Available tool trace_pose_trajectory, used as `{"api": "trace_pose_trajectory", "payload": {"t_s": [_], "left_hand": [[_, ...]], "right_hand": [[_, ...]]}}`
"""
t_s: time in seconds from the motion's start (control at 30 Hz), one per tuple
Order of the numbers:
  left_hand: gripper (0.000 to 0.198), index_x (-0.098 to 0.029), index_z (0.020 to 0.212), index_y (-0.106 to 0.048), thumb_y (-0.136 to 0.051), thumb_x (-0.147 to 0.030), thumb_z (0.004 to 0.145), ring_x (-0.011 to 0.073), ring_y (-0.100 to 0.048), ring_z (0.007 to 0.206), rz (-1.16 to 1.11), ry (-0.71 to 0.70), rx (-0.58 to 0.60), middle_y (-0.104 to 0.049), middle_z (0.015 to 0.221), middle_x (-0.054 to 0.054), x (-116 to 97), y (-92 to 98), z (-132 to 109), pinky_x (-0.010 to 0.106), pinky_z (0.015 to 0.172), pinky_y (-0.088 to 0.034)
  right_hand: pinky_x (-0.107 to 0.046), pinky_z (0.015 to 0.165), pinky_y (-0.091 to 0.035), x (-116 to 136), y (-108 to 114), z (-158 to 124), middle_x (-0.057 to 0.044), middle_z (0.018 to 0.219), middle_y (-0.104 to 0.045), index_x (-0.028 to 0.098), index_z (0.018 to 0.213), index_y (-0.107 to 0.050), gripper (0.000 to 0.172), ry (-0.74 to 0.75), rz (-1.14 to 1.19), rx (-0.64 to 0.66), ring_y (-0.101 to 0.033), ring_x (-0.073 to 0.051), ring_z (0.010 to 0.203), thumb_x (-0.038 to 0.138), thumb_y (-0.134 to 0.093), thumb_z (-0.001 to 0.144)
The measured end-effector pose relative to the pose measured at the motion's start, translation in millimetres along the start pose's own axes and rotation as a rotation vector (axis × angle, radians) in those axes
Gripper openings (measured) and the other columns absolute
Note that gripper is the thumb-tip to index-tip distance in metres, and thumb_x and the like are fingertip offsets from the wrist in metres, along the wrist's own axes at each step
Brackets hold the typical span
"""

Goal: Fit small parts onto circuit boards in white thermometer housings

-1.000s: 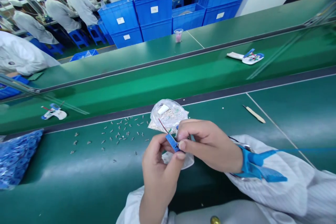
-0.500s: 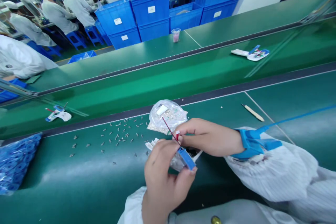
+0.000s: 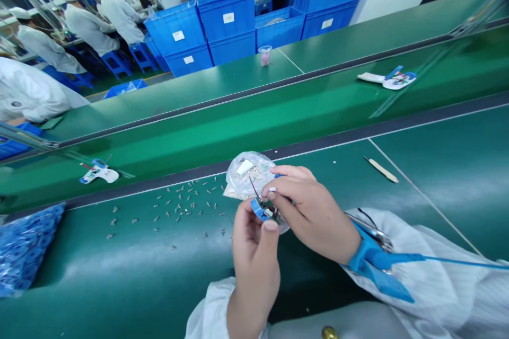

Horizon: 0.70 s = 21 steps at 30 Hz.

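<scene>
Between my hands is a blue-and-white device housing (image 3: 260, 211) with an exposed circuit board and a thin dark red wire standing up. My left hand (image 3: 254, 259) is closed on the housing, thumb at its near edge and fingers behind. My right hand (image 3: 314, 212) pinches a small white connector (image 3: 272, 189) above the board; its fingers partly cover the housing's far side. Just beyond lies an open clear plastic bag (image 3: 254, 167) of small pale parts. Many small metal parts (image 3: 186, 204) are scattered on the green bench left of it.
A conveyor belt (image 3: 207, 135) carries two white-and-blue units, one left (image 3: 99, 172), one right (image 3: 392, 79). A wooden-handled pick (image 3: 382, 170) lies at right, a bag of blue parts (image 3: 27, 249) at left. Blue bins (image 3: 226, 16) and a plastic cup (image 3: 264, 55) stand beyond. Several co-workers are behind.
The housing has turned in my left hand, showing its circuit board. My right hand has tilted over it, wrist closer to me. Both units on the belt have shifted right.
</scene>
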<state>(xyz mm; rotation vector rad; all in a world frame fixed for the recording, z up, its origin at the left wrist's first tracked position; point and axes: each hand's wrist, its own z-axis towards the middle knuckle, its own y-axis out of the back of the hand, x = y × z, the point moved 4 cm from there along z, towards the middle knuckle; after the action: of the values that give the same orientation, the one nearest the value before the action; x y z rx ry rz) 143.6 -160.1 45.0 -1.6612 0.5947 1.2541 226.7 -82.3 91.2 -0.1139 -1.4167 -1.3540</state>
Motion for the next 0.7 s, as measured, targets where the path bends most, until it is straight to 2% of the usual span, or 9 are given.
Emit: {"api": "trace_pose_trajectory", "payload": {"t_s": [0.07, 0.13, 0.23, 0.33, 0.43, 0.57, 0.7], "left_hand": [[0.021, -0.025, 0.103, -0.064, -0.061, -0.039, 0.088, 0.0137, -0.059, 0.085, -0.018, 0.032, -0.012, -0.065, 0.097, 0.002, 1.3, -1.6, 0.2, 0.022, 0.075, -0.050], [0.023, -0.025, 0.103, -0.064, -0.060, -0.041, 0.088, 0.0143, -0.058, 0.088, -0.014, 0.038, -0.024, -0.065, 0.098, 0.002, 0.3, -1.8, 0.0, 0.022, 0.078, -0.048], [0.021, -0.024, 0.099, -0.064, -0.058, -0.042, 0.089, 0.0147, -0.058, 0.085, 0.016, 0.029, -0.028, -0.065, 0.092, 0.002, -1.9, -1.5, -0.8, 0.022, 0.075, -0.047], [0.022, -0.027, 0.106, -0.061, -0.058, -0.041, 0.089, 0.0141, -0.058, 0.086, 0.041, 0.017, -0.049, -0.064, 0.096, 0.001, -3.3, -0.2, -2.5, 0.021, 0.073, -0.047], [0.027, -0.033, 0.117, -0.057, -0.057, -0.039, 0.090, 0.0132, -0.058, 0.093, 0.094, -0.016, -0.057, -0.062, 0.107, -0.001, -6.4, 1.6, -5.4, 0.021, 0.079, -0.047], [0.030, -0.040, 0.124, -0.055, -0.052, -0.036, 0.094, 0.0136, -0.055, 0.109, 0.171, -0.053, 0.036, -0.060, 0.122, -0.004, -12.3, 2.1, -9.8, 0.021, 0.094, -0.042], [0.034, -0.041, 0.127, -0.054, -0.052, -0.035, 0.094, 0.0151, -0.058, 0.106, 0.195, -0.055, 0.126, -0.062, 0.122, -0.004, -15.5, 3.5, -14.3, 0.022, 0.092, -0.045]], "right_hand": [[-0.038, 0.091, -0.034, 0.8, 0.2, -2.3, -0.005, 0.081, -0.068, 0.019, 0.074, -0.062, 0.027, 0.030, 0.033, -0.087, -0.054, -0.022, 0.105, 0.014, -0.042, 0.090], [-0.036, 0.087, -0.036, 1.6, 1.1, -3.1, -0.004, 0.076, -0.067, 0.020, 0.075, -0.062, 0.026, 0.050, 0.094, -0.142, -0.056, -0.020, 0.093, 0.015, -0.042, 0.091], [-0.033, 0.080, -0.037, 3.7, 3.6, -1.1, -0.002, 0.064, -0.060, 0.019, 0.071, -0.059, 0.025, 0.067, 0.158, -0.124, -0.051, -0.017, 0.077, 0.017, -0.044, 0.091], [-0.031, 0.075, -0.034, 7.5, 8.3, 3.5, 0.000, 0.058, -0.050, 0.017, 0.062, -0.049, 0.031, 0.123, 0.180, -0.007, -0.045, -0.015, 0.069, 0.016, -0.041, 0.091], [-0.030, 0.074, -0.033, 11.6, 16.0, 8.2, 0.001, 0.058, -0.044, 0.017, 0.058, -0.040, 0.033, 0.206, 0.217, 0.133, -0.042, -0.013, 0.067, 0.015, -0.040, 0.091], [-0.030, 0.071, -0.034, 16.3, 26.5, 12.3, 0.000, 0.063, -0.046, 0.017, 0.057, -0.041, 0.031, 0.284, 0.205, 0.289, -0.041, -0.013, 0.067, 0.016, -0.041, 0.088], [-0.029, 0.068, -0.032, 21.9, 32.7, 14.2, 0.001, 0.058, -0.042, 0.017, 0.053, -0.041, 0.032, 0.331, 0.178, 0.423, -0.038, -0.012, 0.061, 0.014, -0.042, 0.085]]}}
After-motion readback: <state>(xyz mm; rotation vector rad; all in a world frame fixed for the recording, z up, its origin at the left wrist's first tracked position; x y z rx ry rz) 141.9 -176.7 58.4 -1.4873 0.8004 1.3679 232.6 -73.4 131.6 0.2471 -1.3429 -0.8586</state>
